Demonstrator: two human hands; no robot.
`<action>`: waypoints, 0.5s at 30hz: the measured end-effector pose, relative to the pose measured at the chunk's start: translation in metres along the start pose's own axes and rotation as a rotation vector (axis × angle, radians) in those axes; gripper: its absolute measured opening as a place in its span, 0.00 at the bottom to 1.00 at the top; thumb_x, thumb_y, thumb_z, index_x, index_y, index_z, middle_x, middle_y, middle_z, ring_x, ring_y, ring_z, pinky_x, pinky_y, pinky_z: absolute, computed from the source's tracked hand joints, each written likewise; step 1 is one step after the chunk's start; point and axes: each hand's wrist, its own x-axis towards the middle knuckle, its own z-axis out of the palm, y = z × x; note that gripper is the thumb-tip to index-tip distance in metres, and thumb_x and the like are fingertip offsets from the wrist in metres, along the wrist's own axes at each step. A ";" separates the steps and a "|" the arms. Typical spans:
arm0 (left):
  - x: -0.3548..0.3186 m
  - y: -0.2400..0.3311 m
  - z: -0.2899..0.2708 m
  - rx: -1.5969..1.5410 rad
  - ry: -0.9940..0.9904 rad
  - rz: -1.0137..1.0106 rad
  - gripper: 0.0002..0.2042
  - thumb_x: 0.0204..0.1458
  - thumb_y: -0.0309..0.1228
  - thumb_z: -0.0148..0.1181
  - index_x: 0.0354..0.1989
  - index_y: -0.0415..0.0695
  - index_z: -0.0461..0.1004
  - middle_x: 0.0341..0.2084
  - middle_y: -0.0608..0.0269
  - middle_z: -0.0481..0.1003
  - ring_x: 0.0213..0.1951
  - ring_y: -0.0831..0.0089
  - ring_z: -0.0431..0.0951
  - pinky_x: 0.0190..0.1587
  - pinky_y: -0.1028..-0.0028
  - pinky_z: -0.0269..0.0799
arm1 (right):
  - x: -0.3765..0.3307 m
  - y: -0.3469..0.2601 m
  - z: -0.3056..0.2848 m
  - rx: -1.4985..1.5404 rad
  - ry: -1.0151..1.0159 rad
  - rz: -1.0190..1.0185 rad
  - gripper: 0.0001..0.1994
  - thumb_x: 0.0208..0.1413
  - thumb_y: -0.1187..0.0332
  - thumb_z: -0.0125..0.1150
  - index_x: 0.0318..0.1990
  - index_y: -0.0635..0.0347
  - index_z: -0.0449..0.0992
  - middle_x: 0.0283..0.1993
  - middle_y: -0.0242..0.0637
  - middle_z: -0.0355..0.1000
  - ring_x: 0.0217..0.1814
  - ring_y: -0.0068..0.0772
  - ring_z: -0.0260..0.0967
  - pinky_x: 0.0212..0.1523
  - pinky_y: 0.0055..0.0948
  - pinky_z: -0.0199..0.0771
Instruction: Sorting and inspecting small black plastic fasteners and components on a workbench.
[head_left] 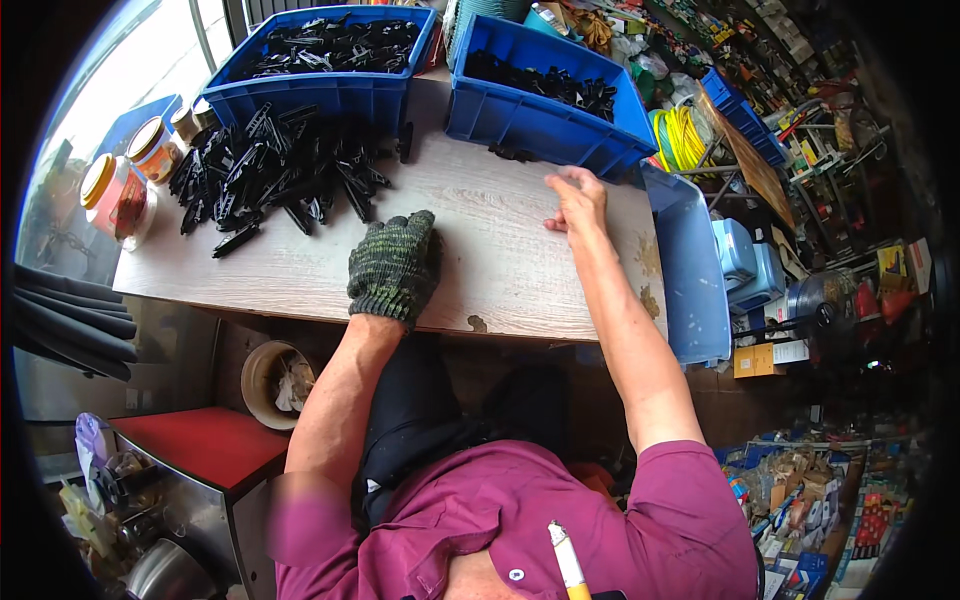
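My left hand, in a dark green and black knitted glove, is closed near the front edge of the table. Whatever it may hold is hidden by the curled fingers. Just beyond and left of it spreads a heap of black plastic clip-like parts. My right hand is bare and hovers over the table's right part, thumb and fingers apart, with nothing visible between them. Ahead of it stands a blue bin partly filled with similar black parts. One loose black part lies at that bin's foot.
A fuller blue bin of black parts stands behind the heap. Lidded jars line the table's left edge. A pale blue tub adjoins the right edge. Below left are a waste bucket and a red-topped cabinet. Crowded shelves fill the right.
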 end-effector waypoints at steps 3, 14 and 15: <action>-0.002 -0.002 0.000 -0.064 0.023 -0.017 0.15 0.52 0.36 0.58 0.48 0.49 0.75 0.31 0.56 0.77 0.37 0.53 0.77 0.38 0.53 0.74 | 0.006 -0.007 0.022 -0.202 -0.007 -0.105 0.19 0.50 0.66 0.69 0.50 0.57 0.76 0.22 0.35 0.68 0.12 0.21 0.60 0.13 0.28 0.73; 0.004 -0.001 0.001 -0.049 0.039 -0.014 0.14 0.51 0.35 0.59 0.45 0.45 0.76 0.33 0.52 0.75 0.40 0.51 0.75 0.40 0.54 0.74 | 0.021 -0.013 0.044 -0.691 -0.031 -0.325 0.17 0.46 0.62 0.68 0.43 0.59 0.81 0.32 0.39 0.78 0.20 0.30 0.73 0.14 0.29 0.74; 0.004 -0.001 0.000 -0.061 0.023 -0.023 0.15 0.50 0.35 0.59 0.45 0.45 0.76 0.34 0.52 0.75 0.41 0.51 0.74 0.40 0.55 0.74 | 0.020 -0.013 0.044 -0.707 -0.043 -0.303 0.16 0.46 0.61 0.68 0.41 0.60 0.82 0.30 0.38 0.77 0.21 0.30 0.73 0.15 0.28 0.74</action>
